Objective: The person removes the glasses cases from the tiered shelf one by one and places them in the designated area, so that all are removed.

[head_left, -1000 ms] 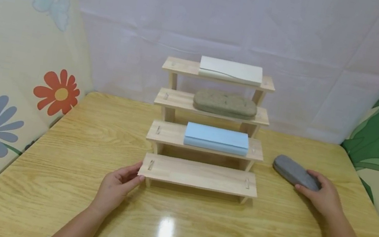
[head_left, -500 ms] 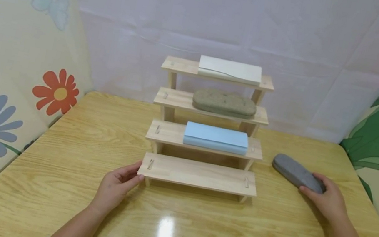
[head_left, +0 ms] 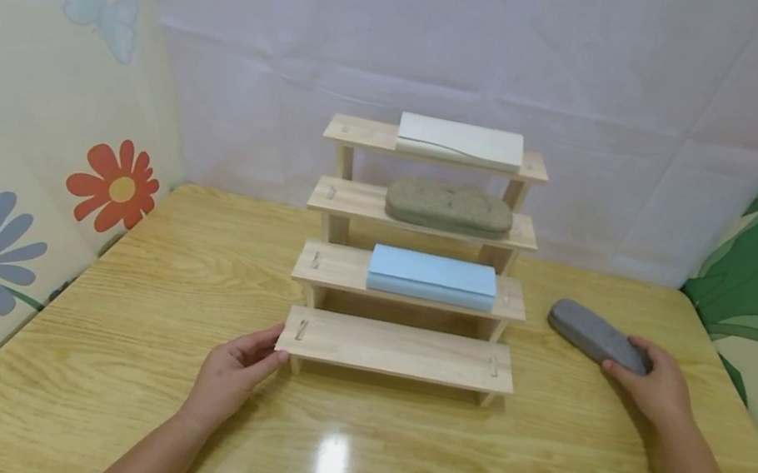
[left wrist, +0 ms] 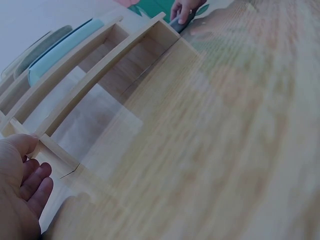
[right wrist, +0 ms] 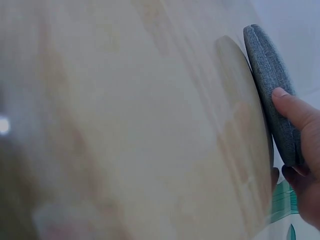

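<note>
Your left hand pinched the near left corner of the rack, some fingers hidden behind it. Farther back, right of the rack, your right hand held the gray case, hiding a bit.

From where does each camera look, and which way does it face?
Head: worn on the head, facing forward and down at the four-tier wooden stand on the table; left hand, right hand and forearms show.
Left wrist: on that wrist, facing low across the table along the stand's front; the left hand shows near, the right hand far.
Right wrist: on that wrist, facing across the table toward the grey eyeglass case; only part of the right hand shows.
Head and left wrist share the stand and both hands.
</note>
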Action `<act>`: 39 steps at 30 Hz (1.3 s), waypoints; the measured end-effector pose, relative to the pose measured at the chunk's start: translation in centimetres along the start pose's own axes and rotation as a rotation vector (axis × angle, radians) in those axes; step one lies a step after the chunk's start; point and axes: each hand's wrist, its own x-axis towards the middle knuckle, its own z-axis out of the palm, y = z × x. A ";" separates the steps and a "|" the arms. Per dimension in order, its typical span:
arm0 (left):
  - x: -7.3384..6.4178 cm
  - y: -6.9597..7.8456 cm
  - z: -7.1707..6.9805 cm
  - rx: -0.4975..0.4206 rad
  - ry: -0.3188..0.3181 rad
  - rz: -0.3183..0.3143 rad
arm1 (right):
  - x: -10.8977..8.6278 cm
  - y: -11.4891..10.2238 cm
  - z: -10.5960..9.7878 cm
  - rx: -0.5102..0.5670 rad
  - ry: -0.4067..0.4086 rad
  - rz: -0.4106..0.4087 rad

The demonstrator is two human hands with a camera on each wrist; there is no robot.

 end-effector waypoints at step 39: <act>-0.1 0.0 0.0 -0.025 -0.008 0.011 | 1.9 0.4 -0.1 -0.011 0.000 0.063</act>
